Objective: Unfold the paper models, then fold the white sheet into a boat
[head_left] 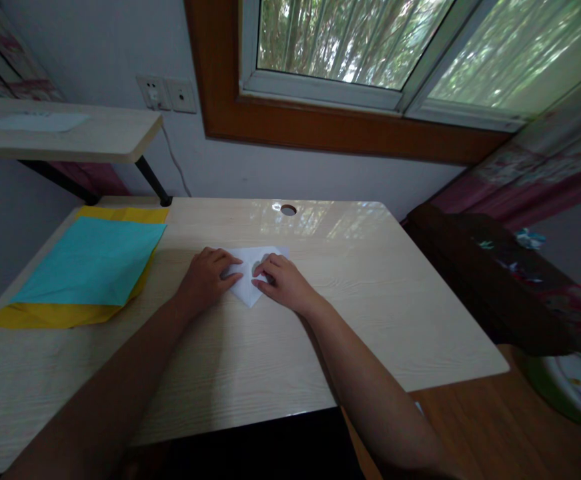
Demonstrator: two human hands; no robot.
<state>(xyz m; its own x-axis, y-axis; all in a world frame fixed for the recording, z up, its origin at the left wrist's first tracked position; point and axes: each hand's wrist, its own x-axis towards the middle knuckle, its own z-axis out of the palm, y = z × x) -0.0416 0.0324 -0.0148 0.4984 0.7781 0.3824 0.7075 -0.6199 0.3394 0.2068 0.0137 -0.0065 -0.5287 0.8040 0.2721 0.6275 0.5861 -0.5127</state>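
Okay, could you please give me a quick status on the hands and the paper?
Left hand and right hand both pressing flat on white folded paper. Paper mid-desk, point toward person. Teal sheet on yellow sheet off left, clear of hands.

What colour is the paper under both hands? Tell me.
White paper, clearest in the head view.

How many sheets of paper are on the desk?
3 visible: a white sheet under both hands, a turquoise sheet at the desk's left, a yellow sheet beneath it. More could be hidden in that stack.
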